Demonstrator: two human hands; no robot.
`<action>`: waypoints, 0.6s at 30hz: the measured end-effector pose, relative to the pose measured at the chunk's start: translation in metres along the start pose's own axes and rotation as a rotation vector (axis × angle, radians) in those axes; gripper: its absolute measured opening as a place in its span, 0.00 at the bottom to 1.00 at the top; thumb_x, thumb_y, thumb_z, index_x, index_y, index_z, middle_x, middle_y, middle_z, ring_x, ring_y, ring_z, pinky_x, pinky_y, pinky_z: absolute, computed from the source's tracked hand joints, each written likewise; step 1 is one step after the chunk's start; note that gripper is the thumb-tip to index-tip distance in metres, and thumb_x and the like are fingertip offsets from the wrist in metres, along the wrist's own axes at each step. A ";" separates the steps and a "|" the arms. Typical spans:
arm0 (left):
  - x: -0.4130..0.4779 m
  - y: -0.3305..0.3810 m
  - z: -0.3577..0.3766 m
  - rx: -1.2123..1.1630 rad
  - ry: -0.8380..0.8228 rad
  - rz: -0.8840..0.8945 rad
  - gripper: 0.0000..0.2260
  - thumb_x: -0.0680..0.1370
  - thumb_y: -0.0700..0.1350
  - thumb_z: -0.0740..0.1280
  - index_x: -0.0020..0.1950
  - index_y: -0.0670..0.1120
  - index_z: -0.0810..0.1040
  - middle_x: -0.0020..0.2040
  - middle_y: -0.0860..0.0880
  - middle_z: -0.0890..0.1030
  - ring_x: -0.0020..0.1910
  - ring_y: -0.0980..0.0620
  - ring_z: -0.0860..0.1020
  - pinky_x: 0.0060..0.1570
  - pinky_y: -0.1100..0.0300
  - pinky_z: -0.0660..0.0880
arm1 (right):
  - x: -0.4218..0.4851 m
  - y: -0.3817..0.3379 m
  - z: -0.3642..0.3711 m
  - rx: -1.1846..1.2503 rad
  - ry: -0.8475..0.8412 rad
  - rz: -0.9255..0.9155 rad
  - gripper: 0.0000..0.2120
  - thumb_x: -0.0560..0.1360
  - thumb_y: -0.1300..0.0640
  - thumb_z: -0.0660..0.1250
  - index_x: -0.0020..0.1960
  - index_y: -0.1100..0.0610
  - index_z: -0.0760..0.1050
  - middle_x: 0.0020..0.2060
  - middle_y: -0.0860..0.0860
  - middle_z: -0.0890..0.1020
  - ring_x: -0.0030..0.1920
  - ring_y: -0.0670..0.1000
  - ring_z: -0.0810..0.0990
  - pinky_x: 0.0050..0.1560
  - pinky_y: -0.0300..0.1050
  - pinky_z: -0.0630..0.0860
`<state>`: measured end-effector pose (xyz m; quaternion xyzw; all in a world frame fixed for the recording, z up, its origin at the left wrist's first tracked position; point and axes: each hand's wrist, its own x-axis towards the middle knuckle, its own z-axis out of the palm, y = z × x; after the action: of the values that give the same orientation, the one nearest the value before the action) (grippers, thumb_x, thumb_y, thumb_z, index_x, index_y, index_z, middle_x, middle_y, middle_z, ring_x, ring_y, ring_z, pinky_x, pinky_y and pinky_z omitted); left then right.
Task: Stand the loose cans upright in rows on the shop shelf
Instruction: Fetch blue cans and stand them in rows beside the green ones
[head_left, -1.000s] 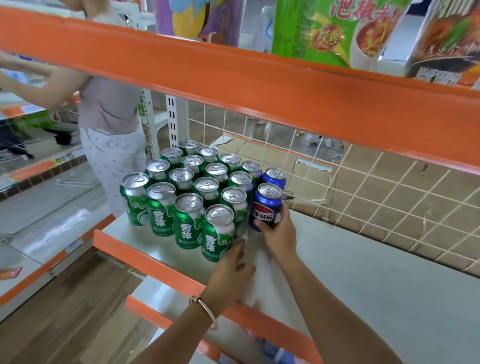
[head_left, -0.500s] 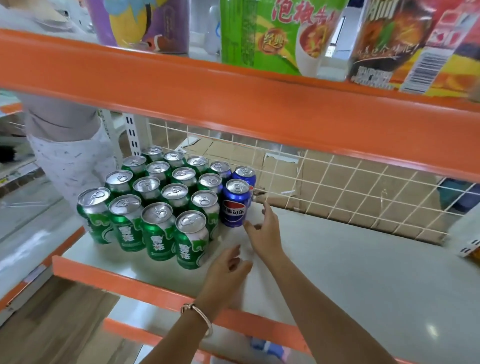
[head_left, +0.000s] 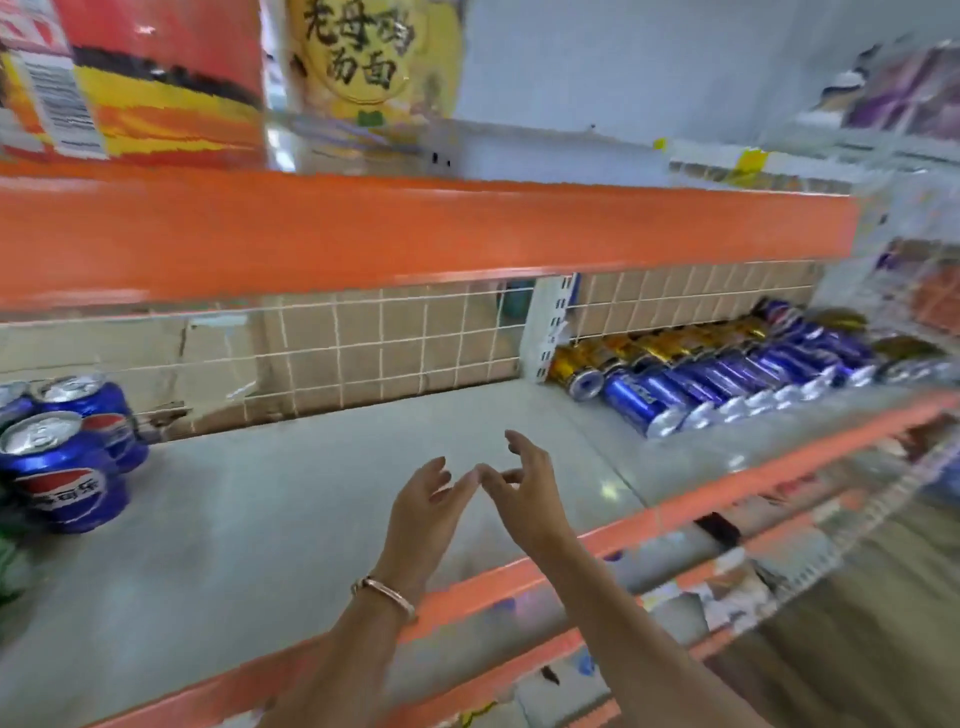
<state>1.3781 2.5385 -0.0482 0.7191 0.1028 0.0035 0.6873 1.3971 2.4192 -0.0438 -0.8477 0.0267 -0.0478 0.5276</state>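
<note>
both hands are up over the bare middle of the grey shelf (head_left: 291, 519), not holding anything. left hand (head_left: 423, 501), the one with the bracelet (head_left: 387, 592) on its wrist, has its grip released, fingers loosely bent and pointing toward the back. right hand (head_left: 527, 491) is just beside it, grip released too, fingers spread and gently curled. the tips of the two hands sit so close i can't tell if they touch. the upright blue cans (head_left: 62, 467) stand tight together at the far left edge of the shelf. the loose blue cans (head_left: 670, 392) lie on their sides in a row at the back right, well apart from the hands, with gold cans (head_left: 644, 347) lying behind them against the wire grid (head_left: 384, 343). that whole right side is pretty blurry. above is an orange beam (head_left: 363, 234) with noodle packs (head_left: 363, 57) on top.
</note>
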 end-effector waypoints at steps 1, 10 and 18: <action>-0.002 0.003 0.024 -0.008 -0.038 -0.010 0.25 0.74 0.48 0.71 0.68 0.41 0.71 0.63 0.43 0.77 0.60 0.48 0.77 0.63 0.49 0.73 | -0.001 0.008 -0.024 0.004 0.033 0.013 0.26 0.76 0.56 0.67 0.72 0.55 0.64 0.65 0.52 0.67 0.47 0.45 0.75 0.53 0.37 0.71; -0.033 0.022 0.216 -0.076 -0.260 -0.048 0.17 0.75 0.46 0.70 0.62 0.43 0.74 0.52 0.47 0.78 0.53 0.50 0.77 0.51 0.56 0.78 | -0.007 0.081 -0.201 0.008 0.185 0.117 0.24 0.77 0.55 0.66 0.70 0.57 0.66 0.65 0.53 0.70 0.52 0.50 0.75 0.52 0.40 0.70; -0.034 0.030 0.296 -0.035 -0.281 -0.078 0.26 0.75 0.51 0.70 0.70 0.46 0.68 0.63 0.48 0.74 0.62 0.49 0.75 0.64 0.51 0.73 | 0.010 0.116 -0.284 0.033 0.143 0.117 0.27 0.77 0.51 0.66 0.73 0.56 0.62 0.65 0.52 0.68 0.52 0.45 0.73 0.38 0.26 0.71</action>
<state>1.3923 2.2404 -0.0301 0.6959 0.0336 -0.1221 0.7069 1.3768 2.1142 -0.0226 -0.8305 0.1130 -0.0777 0.5399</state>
